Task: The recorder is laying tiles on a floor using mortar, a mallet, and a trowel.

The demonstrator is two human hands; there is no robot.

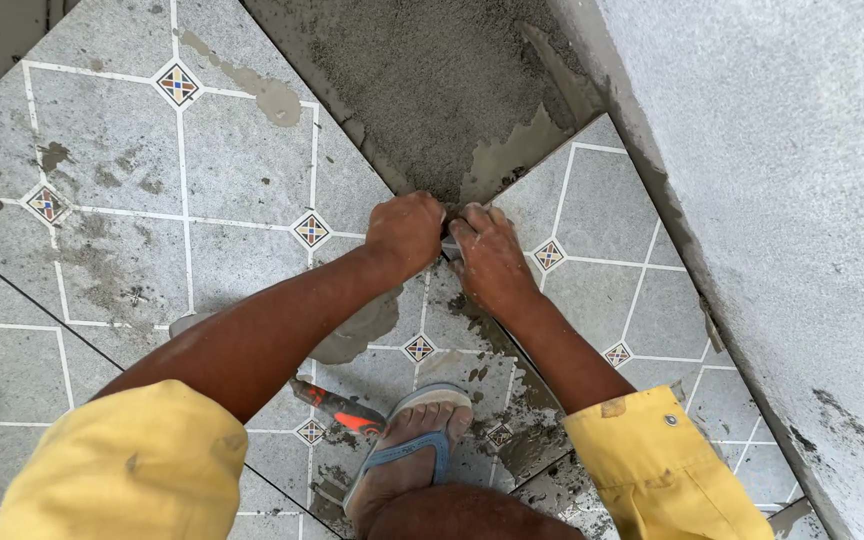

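Head view, looking straight down. Both forearms are extended forward and converge at the middle of the frame; yellow sleeves (132, 465) are rolled back to about the elbow on each side.

Left hand (407, 232): seen from the back, knuckles up, fingers curled downward at the corner of the large laid tile (242, 170). Fingertips are hidden under the hand, so how tightly it is closed, and whether anything is gripped, cannot be told.

Right hand (492, 258): flat-backed, fingers bent and pressed down at the near corner of the cut tile (602, 220). Wet mortar is smeared on the fingers. The fingertips rest on the tile's edge; no closed grasp around it is visible.

Position of the cut tile: it lies to the right of the hands, against the base of the grey rendered wall (782, 200), its pointed corner directed toward the two hands. The hands are just beside each other at the joint between this tile and the large laid tile.

Beyond the fingertips, a bed of grey mortar (432, 70) is exposed, uncovered by any tile.

Near the body: a foot in a blue sandal (412, 455) is set on the tiles, with an orange-handled tool (347, 410) lying just to its left. Mortar smears are noted across the tile faces.
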